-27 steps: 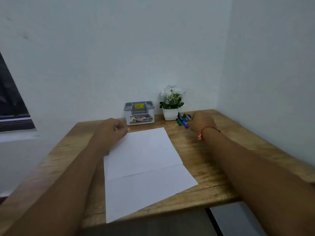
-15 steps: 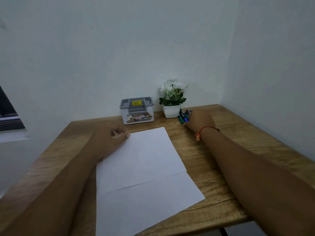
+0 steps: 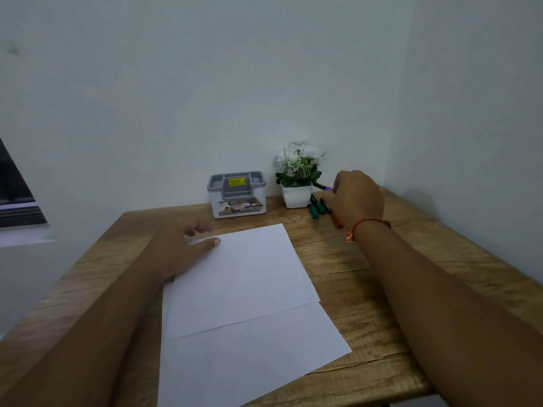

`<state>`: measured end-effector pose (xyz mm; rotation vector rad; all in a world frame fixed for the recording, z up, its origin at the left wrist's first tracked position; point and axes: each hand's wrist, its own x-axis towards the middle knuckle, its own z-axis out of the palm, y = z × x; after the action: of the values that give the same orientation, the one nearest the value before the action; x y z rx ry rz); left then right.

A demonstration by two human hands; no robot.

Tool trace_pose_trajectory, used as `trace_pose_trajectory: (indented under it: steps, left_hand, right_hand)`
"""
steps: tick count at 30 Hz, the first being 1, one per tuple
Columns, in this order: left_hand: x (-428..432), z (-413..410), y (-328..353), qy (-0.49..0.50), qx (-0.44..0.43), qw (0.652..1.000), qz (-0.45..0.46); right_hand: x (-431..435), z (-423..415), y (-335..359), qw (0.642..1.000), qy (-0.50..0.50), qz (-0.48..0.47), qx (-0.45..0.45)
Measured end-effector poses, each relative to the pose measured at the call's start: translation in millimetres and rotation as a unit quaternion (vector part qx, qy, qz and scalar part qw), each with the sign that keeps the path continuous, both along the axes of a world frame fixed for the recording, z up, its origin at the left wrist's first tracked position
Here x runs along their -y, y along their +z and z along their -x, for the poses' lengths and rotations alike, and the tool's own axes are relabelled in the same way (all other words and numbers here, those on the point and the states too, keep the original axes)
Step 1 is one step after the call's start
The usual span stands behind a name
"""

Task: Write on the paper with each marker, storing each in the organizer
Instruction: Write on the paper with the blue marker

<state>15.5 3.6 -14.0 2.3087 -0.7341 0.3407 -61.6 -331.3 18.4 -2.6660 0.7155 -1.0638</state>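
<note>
Blue marker [image 3: 323, 187] is up off the surface [image 3: 382, 289], pinched in the right grip [image 3: 357, 198], which is curled around it just beside the little white plant pot [image 3: 296, 196]. Only the dark end and a bit of blue poke out past the fingers, so I can't tell if the cap is on. The green markers [image 3: 315, 209] and a red marker [image 3: 335, 221] lie loose on the wood right under that hand. The left grip [image 3: 182, 245] holds nothing. It's relaxed, with the thumb flat on the top left corner of the paper [image 3: 244, 289].

Stuff I'd worry about from here:

- The hand is really close to the plant. A sloppy pull back toward the paper could clip the leaves or nudge the pot, and it looks light enough to tip.
- The wrist hangs right over the loose markers. If it drags low they'll probably roll, and round barrels on a smooth top don't stop quickly.
- Uncapping likely takes both hands. That means the left one comes off the sheet, and then nothing pins it down when the tip pushes.
- There's a line across the paper, either a crease or a second sheet overlapping. I can't tell which, but a tip could snag there.
- The organizer [image 3: 237, 195] sits on the far side of the pot, so every drop-off means reaching past the plant.
</note>
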Motion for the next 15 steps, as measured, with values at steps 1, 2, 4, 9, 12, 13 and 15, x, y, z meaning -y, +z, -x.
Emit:
trace_pose_trajectory:
  steps: [1, 2, 4, 9, 12, 13, 15]
  left_hand:
    - [1, 2, 2, 0.000, 0.007, 1.000, 0.004]
    - [2, 4, 3, -0.001, 0.015, 1.000, 0.009]
    - [5, 9, 7, -0.010, 0.029, 0.999, 0.023]
    - [7, 11, 9, -0.005, 0.037, 0.998, 0.049]
    - [11, 15, 11, 0.011, 0.046, 0.997, 0.068]
    - [13, 17, 13, 0.013, 0.049, 0.995, 0.084]
    - [19, 21, 21, 0.016, 0.041, 0.991, 0.127]
  right_hand:
    - [-1, 4, 3, 1.000, 0.009, -0.004, 0.028]
    - [-1, 8, 6, 0.998, 0.017, -0.009, 0.054]
    - [-2, 12, 13, 0.994, 0.033, -0.028, 0.103]
    - [-7, 22, 26, 0.972, 0.112, -0.081, 0.192]
    - [-15, 25, 29, 0.938, 0.188, -0.167, 0.237]
    - [-19, 24, 29, 0.920, 0.217, -0.211, 0.249]
    - [-26, 21, 28, 0.880, 0.263, -0.305, 0.251]
